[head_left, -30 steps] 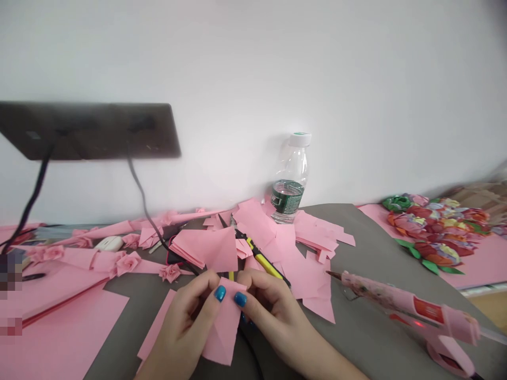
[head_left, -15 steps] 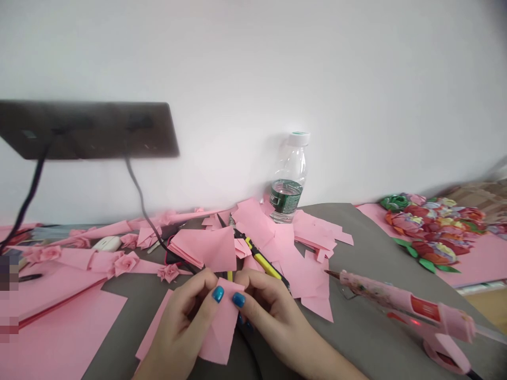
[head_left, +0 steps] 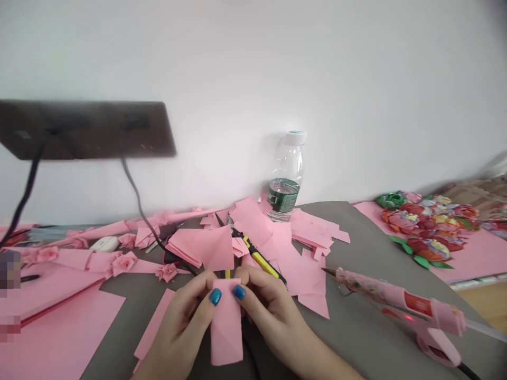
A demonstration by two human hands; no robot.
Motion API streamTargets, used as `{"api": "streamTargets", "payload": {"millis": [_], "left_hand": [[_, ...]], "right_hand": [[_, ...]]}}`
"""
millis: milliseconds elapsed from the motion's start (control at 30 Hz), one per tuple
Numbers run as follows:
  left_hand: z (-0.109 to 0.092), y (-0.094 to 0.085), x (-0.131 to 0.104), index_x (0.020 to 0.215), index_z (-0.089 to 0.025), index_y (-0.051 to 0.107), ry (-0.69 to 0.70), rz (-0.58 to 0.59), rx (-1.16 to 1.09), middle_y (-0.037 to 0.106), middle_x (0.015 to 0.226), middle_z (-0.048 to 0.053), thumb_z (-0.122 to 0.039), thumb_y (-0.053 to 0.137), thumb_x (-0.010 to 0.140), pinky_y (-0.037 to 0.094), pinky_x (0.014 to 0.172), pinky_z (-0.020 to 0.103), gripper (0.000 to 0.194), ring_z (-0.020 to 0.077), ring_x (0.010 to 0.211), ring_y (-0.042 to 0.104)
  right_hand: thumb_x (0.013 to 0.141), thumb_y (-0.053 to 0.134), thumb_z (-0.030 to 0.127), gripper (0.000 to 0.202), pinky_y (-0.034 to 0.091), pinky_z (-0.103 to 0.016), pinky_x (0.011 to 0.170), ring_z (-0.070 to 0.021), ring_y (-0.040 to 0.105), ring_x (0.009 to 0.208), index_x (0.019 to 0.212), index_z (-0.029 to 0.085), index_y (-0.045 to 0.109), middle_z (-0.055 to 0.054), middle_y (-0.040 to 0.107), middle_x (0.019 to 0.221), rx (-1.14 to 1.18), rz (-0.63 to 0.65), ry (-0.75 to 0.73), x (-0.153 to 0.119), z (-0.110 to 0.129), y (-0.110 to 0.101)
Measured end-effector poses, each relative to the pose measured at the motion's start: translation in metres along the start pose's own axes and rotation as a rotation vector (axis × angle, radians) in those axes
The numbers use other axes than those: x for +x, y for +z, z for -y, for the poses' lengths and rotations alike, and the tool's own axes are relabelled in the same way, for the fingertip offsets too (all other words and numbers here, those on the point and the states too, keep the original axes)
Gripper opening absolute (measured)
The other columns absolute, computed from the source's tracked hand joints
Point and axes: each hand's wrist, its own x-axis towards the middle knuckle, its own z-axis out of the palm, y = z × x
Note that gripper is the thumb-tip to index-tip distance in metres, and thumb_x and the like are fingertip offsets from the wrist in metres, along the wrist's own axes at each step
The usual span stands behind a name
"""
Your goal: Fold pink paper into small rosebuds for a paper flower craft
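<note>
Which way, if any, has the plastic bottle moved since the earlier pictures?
No. The plastic bottle keeps its gap from the dark wall panel; both slide slightly left in the picture together, so the view itself seems to have shifted.

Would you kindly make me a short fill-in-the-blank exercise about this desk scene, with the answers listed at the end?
1. The left hand and the right hand pinch one narrow rectangular strip of paper whose colour is ____.
2. The glossy polish on both thumbnails is ____.
3. A dark ____ label wraps the clear plastic bottle.
4. The small light glowing on the pink pistol-shaped glue gun is ____.

Missing words: pink; blue; green; red.
</note>
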Motion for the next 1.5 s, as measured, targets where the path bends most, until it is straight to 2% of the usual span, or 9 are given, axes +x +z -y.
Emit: {"api": "streamTargets", "payload": {"millis": [100,267,633,833,1133,1500], "left_hand": [[0.0003,0.0004,0.0006,0.067,-0.021,0.053,-0.003,0.002,0.005,0.048,0.065,-0.001,-0.046,0.051,0.093,0.046,0.053,0.021,0.036,0.0156,0.06,0.049],[0.0013,0.0001,0.0011,0.065,-0.021,0.048,0.01,-0.024,0.047,0.042,0.063,-0.002,-0.045,0.051,0.093,0.043,0.05,0.02,0.037,0.0138,0.057,0.043],[-0.0013,0.0003,-0.0019,0.06,-0.022,0.046,0.008,-0.053,0.063,0.041,0.058,-0.002,-0.046,0.053,0.09,0.04,0.046,0.022,0.04,0.0146,0.053,0.042],[-0.0004,0.0004,-0.0013,0.065,-0.021,0.053,0.023,-0.005,0.02,0.049,0.063,-0.001,-0.046,0.05,0.093,0.043,0.052,0.022,0.038,0.0154,0.059,0.047],[-0.0037,-0.0002,-0.0016,0.065,-0.021,0.044,0.014,0.015,0.012,0.036,0.062,-0.004,-0.045,0.048,0.095,0.035,0.049,0.02,0.039,0.0128,0.056,0.036],[-0.0029,-0.0005,-0.0021,0.068,-0.021,0.047,0.052,0.021,0.053,0.04,0.064,-0.004,-0.039,0.045,0.098,0.035,0.052,0.021,0.035,0.013,0.058,0.039]], "right_hand": [[0.099,0.048,0.046,0.037,0.033,-0.026,0.06,-0.0134,0.038,0.066,0.073,0.02,0.048,0.001,0.044,0.071,-0.012,0.015,-0.003,-0.0006,0.0007,0.0001],[0.1,0.048,0.044,0.037,0.032,-0.026,0.059,-0.0126,0.038,0.064,0.072,0.02,0.047,0.002,0.044,0.069,-0.013,0.02,-0.037,-0.0007,0.001,0.0003],[0.098,0.05,0.048,0.043,0.029,-0.026,0.054,-0.0111,0.037,0.058,0.066,0.02,0.046,0.003,0.043,0.063,0.036,0.043,-0.017,0.0008,0.0033,0.0012],[0.096,0.051,0.053,0.044,0.031,-0.025,0.055,-0.0115,0.039,0.058,0.067,0.02,0.047,0.004,0.043,0.062,0.034,0.036,-0.019,0.002,0.0019,0.0014],[0.095,0.053,0.052,0.041,0.031,-0.025,0.055,-0.0118,0.038,0.059,0.07,0.02,0.049,0.003,0.044,0.065,0.019,0.03,-0.018,0.0013,0.0065,0.0006],[0.097,0.054,0.047,0.04,0.033,-0.026,0.056,-0.0119,0.04,0.059,0.068,0.02,0.049,0.003,0.044,0.065,0.014,-0.002,-0.061,0.002,0.0065,0.0004]]}}
